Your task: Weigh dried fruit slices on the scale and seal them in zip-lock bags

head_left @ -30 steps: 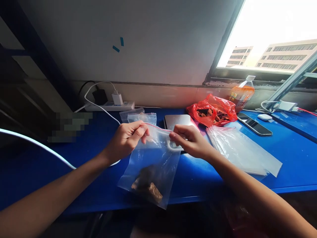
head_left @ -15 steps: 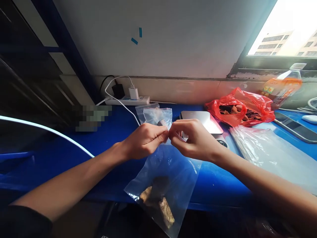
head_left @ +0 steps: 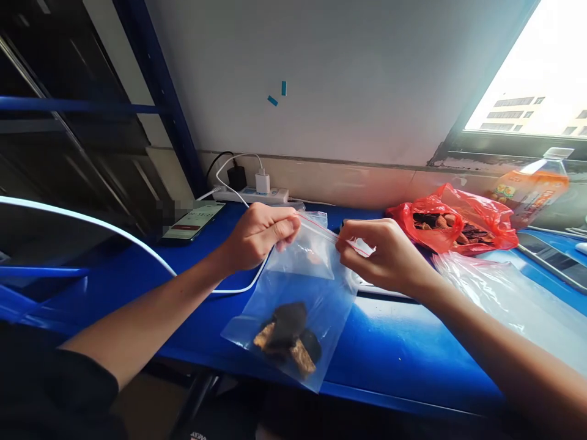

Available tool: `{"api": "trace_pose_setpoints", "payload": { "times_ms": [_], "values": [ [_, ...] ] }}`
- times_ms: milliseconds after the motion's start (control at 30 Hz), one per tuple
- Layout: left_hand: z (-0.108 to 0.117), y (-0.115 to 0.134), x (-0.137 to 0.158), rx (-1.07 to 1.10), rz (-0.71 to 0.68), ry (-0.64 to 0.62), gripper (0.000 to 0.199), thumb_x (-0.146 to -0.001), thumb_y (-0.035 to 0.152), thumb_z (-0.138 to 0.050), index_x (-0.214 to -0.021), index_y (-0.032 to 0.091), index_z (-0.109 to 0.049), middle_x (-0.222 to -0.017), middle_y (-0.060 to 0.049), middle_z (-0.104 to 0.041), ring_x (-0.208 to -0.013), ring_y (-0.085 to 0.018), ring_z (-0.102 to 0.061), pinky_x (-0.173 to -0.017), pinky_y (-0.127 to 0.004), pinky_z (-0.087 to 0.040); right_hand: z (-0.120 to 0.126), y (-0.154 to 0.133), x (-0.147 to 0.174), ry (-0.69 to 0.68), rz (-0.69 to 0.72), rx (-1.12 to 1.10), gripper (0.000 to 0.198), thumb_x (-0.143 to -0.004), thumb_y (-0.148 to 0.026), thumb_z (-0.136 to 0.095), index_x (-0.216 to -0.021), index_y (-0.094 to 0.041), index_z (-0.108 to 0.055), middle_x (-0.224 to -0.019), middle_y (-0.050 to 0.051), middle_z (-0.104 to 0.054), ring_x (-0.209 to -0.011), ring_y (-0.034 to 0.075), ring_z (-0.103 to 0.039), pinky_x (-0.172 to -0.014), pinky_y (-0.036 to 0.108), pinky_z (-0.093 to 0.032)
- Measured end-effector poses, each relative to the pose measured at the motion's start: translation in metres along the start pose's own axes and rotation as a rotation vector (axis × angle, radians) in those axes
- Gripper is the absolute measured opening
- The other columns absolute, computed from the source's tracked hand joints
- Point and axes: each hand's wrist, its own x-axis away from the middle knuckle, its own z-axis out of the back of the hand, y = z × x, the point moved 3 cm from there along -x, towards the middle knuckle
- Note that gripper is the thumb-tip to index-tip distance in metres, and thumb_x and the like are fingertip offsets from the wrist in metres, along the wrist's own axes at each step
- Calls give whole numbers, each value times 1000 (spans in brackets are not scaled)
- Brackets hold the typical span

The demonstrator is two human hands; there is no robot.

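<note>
A clear zip-lock bag (head_left: 337,324) hangs between my hands over the table's front part, with several dark and tan chunks (head_left: 288,327) at its bottom. My left hand (head_left: 263,235) pinches the bag's top left, at the red-lined zip strip (head_left: 316,226). The top right end of the strip is held by my right hand (head_left: 378,253), its thumb and forefinger closed on the plastic. Another small clear bag (head_left: 318,219) lies behind, partly hidden by the held bag.
A red plastic bag (head_left: 504,229) with dried brown pieces stands at the back right, beside an orange drink bottle (head_left: 532,189). Flat clear bags (head_left: 513,299) lie at right near a phone (head_left: 554,260). Another phone (head_left: 195,220), a power strip (head_left: 275,195) and white cable (head_left: 114,229) are at left.
My hands have moved apart, drawing the zip strip out between them. The bag with the chunks has risen somewhat, and the view has shifted.
</note>
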Motion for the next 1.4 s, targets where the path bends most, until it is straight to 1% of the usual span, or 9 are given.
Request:
{"api": "trace_pose_setpoints", "payload": {
  "times_ms": [267,400,533,667,800,1100,1200,1300,1400],
  "values": [
    [24,-24,-9,157,37,207,40,-86,34,-51,-50,20,-47,-46,1,-43,-45,-11,-37,-49,-30,-30,6,13,2,90,-55,113,8,-71,-20,-55,-66,-19,-61,-60,-1,-62,-53,11,-49,-56,25,-36],
    [54,-36,-17,196,29,412,43,-82,39,-50,-48,21,-31,-45,3,-30,-44,-10,-29,-46,-27,-25,19,31,8,190,-93,65,12,-72,-16,-52,-62,-18,-57,-56,0,-58,-52,11,-50,-52,24,-37],
    [69,-58,-22,128,144,476,28,-84,37,-55,-62,20,-48,-55,2,-49,-49,-10,-43,-45,-24,-33,26,33,12,337,-130,-12,14,-79,-18,-49,-68,-19,-58,-59,2,-61,-56,13,-55,-52,25,-41],
    [55,-83,-22,-57,297,458,17,-89,36,-52,-87,20,-55,-58,3,-56,-41,-11,-48,-42,-24,-37,13,21,13,245,-8,109,9,-81,-17,-53,-77,-19,-60,-67,2,-65,-58,12,-56,-57,25,-42],
    [45,-99,-19,-229,308,498,14,-87,31,-53,-94,20,-56,-59,4,-58,-39,-12,-48,-43,-23,-35,0,18,14,94,43,202,13,-85,-19,-50,-76,-19,-60,-70,3,-66,-60,13,-56,-58,26,-39],
    [43,-102,-20,-413,241,580,17,-84,28,-52,-98,18,-50,-94,-7,-63,-64,-16,-60,-68,-30,-49,-5,18,11,-3,32,270,20,-89,-21,-48,-79,-16,-65,-71,5,-66,-66,15,-57,-65,29,-40],
    [41,-85,-18,-508,196,654,35,-77,20,-57,-109,15,-46,-121,-17,-50,-96,-23,-60,-94,-39,-47,2,12,7,112,15,172,18,-88,-23,-52,-78,-17,-65,-70,4,-66,-64,14,-56,-63,28,-41],
    [21,-61,-14,-728,107,445,31,-80,23,-56,-111,17,-52,-123,-15,-50,-125,-31,-45,-109,-48,-37,18,-12,12,275,-58,-303,15,-89,-29,-57,-83,-19,-66,-68,2,-64,-62,13,-57,-59,26,-44],
    [-13,-47,-2,-806,132,73,28,-89,33,-50,-114,23,-57,-131,-11,-50,-130,-34,-42,-107,-56,-37,24,-44,41,153,-110,-801,19,-91,-37,-59,-85,-22,-69,-73,2,-65,-69,16,-63,-61,27,-50]
  ]
}}
